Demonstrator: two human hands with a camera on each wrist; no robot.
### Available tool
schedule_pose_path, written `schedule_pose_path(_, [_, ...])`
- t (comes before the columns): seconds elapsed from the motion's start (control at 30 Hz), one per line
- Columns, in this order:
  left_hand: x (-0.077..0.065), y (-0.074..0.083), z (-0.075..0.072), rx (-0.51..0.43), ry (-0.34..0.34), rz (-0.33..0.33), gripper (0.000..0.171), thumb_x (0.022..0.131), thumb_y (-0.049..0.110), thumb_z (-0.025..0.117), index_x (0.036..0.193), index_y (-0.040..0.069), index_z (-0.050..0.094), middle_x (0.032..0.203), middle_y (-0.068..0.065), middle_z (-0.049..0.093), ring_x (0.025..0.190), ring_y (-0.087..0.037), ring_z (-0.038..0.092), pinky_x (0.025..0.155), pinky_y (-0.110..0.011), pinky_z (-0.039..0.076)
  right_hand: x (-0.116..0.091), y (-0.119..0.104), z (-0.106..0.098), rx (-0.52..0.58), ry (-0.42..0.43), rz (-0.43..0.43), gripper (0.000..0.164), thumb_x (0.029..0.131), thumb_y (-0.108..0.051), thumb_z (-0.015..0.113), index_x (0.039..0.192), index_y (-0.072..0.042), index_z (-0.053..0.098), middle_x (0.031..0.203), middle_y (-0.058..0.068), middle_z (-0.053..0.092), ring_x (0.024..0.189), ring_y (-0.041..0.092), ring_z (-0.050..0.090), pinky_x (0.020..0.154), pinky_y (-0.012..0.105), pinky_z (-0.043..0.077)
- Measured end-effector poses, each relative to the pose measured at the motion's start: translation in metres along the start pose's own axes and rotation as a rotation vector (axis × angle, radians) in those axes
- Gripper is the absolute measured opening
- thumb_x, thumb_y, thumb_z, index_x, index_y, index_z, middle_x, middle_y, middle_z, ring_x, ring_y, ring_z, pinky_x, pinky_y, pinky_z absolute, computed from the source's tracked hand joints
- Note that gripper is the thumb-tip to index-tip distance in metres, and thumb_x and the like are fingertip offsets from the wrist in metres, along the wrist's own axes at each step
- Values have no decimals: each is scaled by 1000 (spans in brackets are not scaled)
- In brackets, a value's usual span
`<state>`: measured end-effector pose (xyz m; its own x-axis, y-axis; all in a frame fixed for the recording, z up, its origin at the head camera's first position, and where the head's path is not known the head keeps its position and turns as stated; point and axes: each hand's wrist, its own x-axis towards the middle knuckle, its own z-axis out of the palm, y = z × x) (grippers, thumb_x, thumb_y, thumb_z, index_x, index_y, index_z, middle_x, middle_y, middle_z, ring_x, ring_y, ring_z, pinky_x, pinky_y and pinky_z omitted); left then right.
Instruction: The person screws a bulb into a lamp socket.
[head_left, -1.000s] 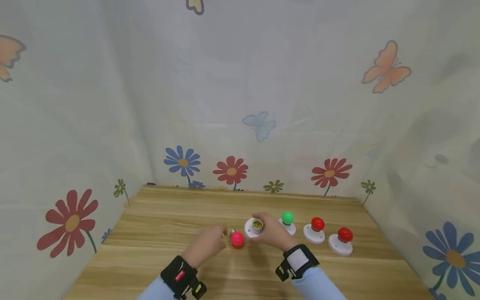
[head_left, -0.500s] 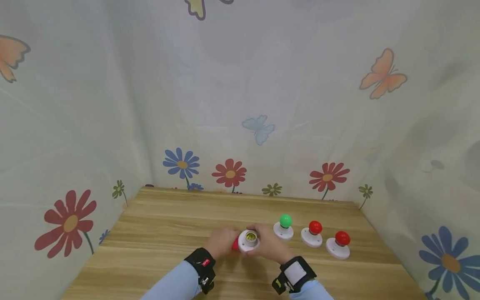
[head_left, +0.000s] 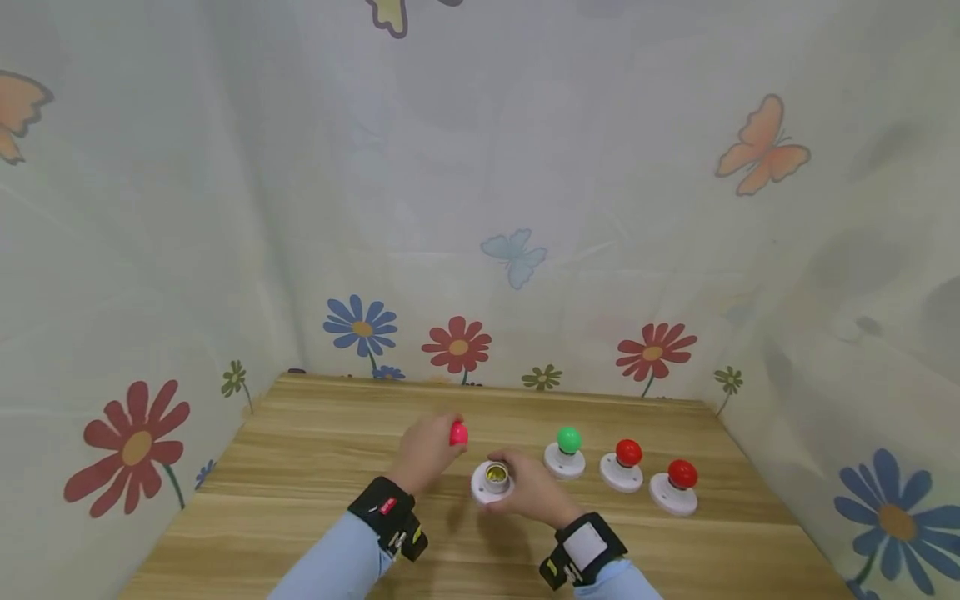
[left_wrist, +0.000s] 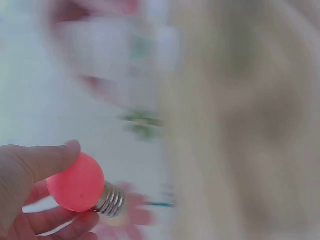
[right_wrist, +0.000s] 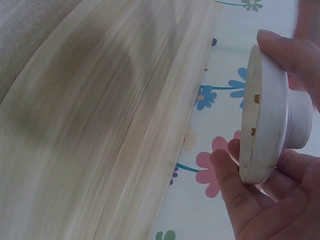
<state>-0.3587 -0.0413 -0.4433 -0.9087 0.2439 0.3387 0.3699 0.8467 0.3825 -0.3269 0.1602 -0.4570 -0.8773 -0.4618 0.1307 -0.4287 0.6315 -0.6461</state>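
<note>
My left hand (head_left: 426, 452) pinches a pink-red light bulb (left_wrist: 76, 183) by its round globe, thumb on one side and fingers on the other. The bulb's metal screw base (left_wrist: 111, 200) sticks out bare from the grip. With my right hand (head_left: 534, 490) I hold a round white lamp socket (head_left: 483, 486) by the rim of its base, its brass-coloured threaded opening facing up. In the right wrist view the socket's underside edge (right_wrist: 248, 145) is turned to the camera, raised off the table. The bulb is left of and beyond the socket, apart from it.
Right of my hands, a white socket with a green bulb (head_left: 569, 440) and two with red bulbs (head_left: 628, 452) stand in a slanting row on the wooden table (head_left: 322, 442). A pale curtain (head_left: 420, 167) printed with flowers and butterflies encloses the back and sides.
My left hand has taken hold of the pink-red bulb and lifted it up and away from the socket. My right hand has brought the socket leftward and nearer to me.
</note>
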Motion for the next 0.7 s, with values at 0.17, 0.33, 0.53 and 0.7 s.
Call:
schedule_pose_path(0.17, [-3, 41, -58, -284, 45, -100, 47, 84, 30, 75, 123, 8, 60, 110, -9, 64, 92, -24, 61, 80, -38, 57, -1, 1, 1, 1, 21, -18, 79, 63, -33, 89, 126, 0, 57, 121, 13, 64, 109, 26, 61, 94, 47, 49])
schedule_pose_path(0.33, [-13, 65, -72, -377, 38, -15, 45, 86, 32, 74, 122, 9, 62, 111, -7, 62, 92, -20, 59, 78, -33, 57, 1, -4, 2, 0, 18, -3, 77, 65, -36, 88, 127, -2, 57, 121, 11, 64, 109, 25, 61, 93, 47, 49])
schedule_pose_path(0.53, [-26, 69, -52, -412, -56, -21, 44, 87, 33, 72, 121, 8, 63, 112, -9, 63, 94, -21, 60, 79, -37, 58, 3, -10, 1, 75, -2, -37, 82, 68, -31, 88, 136, -8, 49, 125, 6, 62, 105, 20, 60, 95, 45, 50])
schedule_pose_path(0.7, [-32, 60, -28, -400, -95, -61, 44, 86, 35, 73, 119, 7, 64, 110, -8, 63, 92, -19, 60, 79, -36, 58, 3, -11, 3, 99, -11, -89, 73, 71, -30, 87, 132, -11, 52, 122, 3, 63, 102, 16, 62, 93, 38, 52])
